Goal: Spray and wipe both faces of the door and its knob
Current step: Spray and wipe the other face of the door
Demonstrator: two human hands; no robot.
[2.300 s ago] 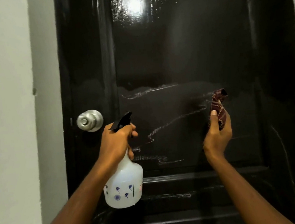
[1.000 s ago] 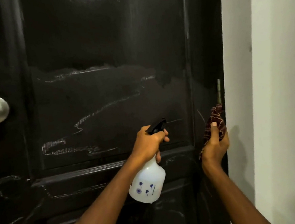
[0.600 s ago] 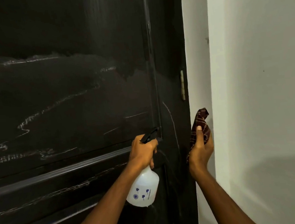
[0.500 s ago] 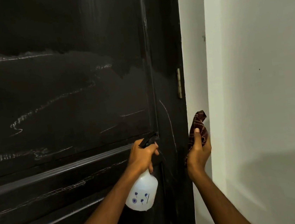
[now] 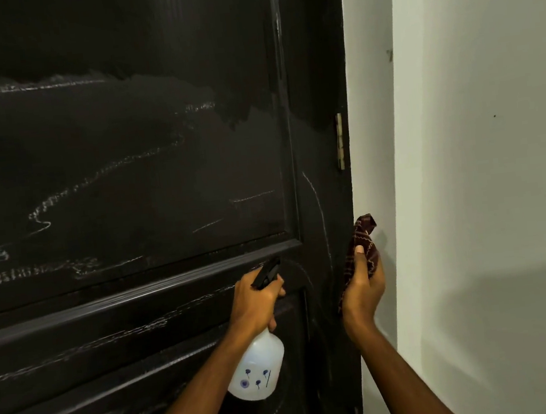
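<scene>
A glossy black panelled door [image 5: 130,161] fills the left and middle of the view, streaked with whitish spray trails. My left hand [image 5: 254,302] grips the neck of a white spray bottle [image 5: 258,370] with a black trigger head, nozzle towards the door's lower right panel. My right hand [image 5: 362,290] holds a bunched dark red patterned cloth [image 5: 361,247] against the door's right edge, just below the brass hinge [image 5: 340,141]. The knob is out of view.
A pale grey wall [image 5: 500,181] runs along the right side, close to the door's hinged edge. A narrow strip of wall or frame [image 5: 367,94] sits between door and wall.
The view has swung from the knob side to the hinged right edge. Both hands moved right with bottle and cloth; the cloth went from the middle panel to the door's right edge.
</scene>
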